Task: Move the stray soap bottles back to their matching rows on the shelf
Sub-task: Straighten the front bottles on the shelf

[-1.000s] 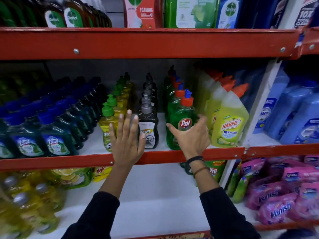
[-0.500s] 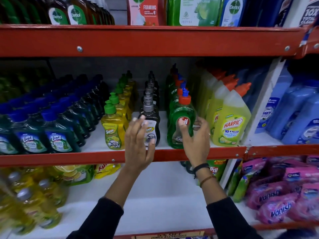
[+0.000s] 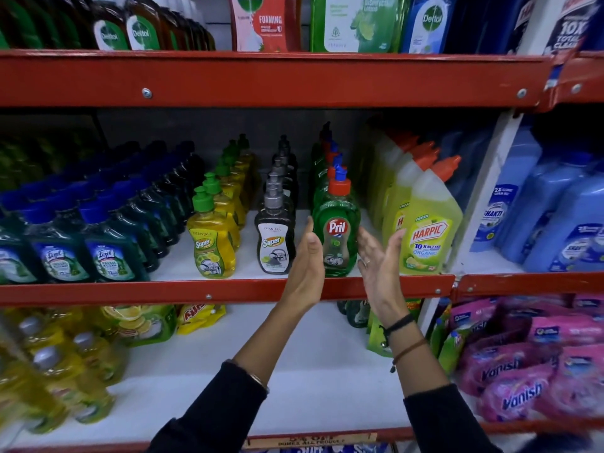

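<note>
Two hands flank one green soap bottle (image 3: 336, 230) with a red cap, front of its row on the middle shelf (image 3: 228, 291). Left hand (image 3: 307, 256) sits just beside the bottle's left side, palm facing it, fingers straight and together; can't tell if the palm touches. Right hand (image 3: 380, 256) is on the bottle's right, palm turned in, fingers spread, small gap to the bottle. Neither grip is closed on anything; bottle stands upright between the palms, at the shelf's front edge. Rest of the green row runs back behind it. Dark bottle (image 3: 274, 243) with a grey cap heads the next row left, yellow bottle (image 3: 214, 243) with a green cap beyond that. Yellow cleaner bottle (image 3: 428, 233) stands just right of the right hand.
</note>
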Action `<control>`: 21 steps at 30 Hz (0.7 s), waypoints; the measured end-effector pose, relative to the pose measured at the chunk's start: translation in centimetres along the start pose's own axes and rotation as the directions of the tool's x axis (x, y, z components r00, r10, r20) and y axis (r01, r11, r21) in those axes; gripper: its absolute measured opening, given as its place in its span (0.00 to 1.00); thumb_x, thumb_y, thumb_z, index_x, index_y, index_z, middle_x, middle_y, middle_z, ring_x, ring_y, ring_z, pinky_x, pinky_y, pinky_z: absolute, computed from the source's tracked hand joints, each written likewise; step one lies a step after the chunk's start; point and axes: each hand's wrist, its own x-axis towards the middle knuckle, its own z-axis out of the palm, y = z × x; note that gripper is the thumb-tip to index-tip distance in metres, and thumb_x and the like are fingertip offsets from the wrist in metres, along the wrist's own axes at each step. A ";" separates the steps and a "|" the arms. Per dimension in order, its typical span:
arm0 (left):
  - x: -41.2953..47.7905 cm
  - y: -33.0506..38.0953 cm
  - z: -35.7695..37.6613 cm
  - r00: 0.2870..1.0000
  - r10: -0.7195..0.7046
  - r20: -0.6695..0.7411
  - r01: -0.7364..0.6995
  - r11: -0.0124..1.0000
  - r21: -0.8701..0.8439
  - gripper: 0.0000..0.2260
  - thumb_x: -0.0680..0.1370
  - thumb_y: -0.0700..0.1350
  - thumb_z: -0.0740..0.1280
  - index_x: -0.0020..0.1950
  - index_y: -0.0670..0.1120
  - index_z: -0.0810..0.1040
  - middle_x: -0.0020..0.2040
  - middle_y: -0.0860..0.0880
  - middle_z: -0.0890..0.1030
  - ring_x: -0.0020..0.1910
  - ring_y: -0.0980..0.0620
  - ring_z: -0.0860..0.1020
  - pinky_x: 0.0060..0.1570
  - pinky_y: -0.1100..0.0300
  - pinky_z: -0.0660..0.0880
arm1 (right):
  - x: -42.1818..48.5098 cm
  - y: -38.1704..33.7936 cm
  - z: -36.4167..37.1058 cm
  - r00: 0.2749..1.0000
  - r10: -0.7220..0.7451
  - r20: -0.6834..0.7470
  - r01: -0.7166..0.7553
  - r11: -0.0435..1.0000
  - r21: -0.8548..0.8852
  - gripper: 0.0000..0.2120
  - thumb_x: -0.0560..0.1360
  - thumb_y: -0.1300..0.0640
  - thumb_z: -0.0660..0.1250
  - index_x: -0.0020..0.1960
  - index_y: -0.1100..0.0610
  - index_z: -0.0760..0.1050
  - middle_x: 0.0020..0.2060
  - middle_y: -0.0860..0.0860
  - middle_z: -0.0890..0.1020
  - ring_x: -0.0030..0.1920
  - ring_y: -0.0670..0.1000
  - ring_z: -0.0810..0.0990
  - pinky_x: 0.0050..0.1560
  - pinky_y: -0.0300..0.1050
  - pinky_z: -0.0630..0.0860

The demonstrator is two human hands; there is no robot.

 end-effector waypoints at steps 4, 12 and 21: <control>-0.6 0.5 -0.3 0.998 -0.008 0.059 0.006 0.999 0.040 0.55 0.55 0.85 0.37 0.78 0.62 0.45 0.79 0.56 0.52 0.70 0.64 0.53 0.74 0.54 0.52 | 0.4 0.0 -0.7 0.999 0.019 0.034 -0.019 1.000 0.009 0.63 0.48 0.15 0.48 0.72 0.53 0.63 0.74 0.53 0.63 0.73 0.48 0.60 0.76 0.58 0.50; -0.3 0.1 -0.8 0.994 -0.009 0.111 -0.001 0.996 0.088 0.51 0.56 0.85 0.36 0.77 0.65 0.42 0.80 0.57 0.49 0.70 0.62 0.53 0.76 0.41 0.55 | 0.8 -0.1 -1.0 1.000 -0.010 0.011 0.010 1.000 0.006 0.59 0.49 0.15 0.47 0.69 0.50 0.67 0.73 0.52 0.65 0.71 0.48 0.63 0.75 0.58 0.53; -0.2 0.1 -1.2 0.988 0.018 0.154 -0.037 0.992 0.122 0.40 0.59 0.84 0.36 0.70 0.74 0.41 0.79 0.57 0.50 0.78 0.53 0.53 0.76 0.40 0.56 | 0.7 0.1 -1.0 0.997 -0.064 -0.040 0.063 0.998 -0.009 0.46 0.52 0.16 0.46 0.60 0.40 0.72 0.71 0.52 0.69 0.67 0.48 0.68 0.74 0.60 0.57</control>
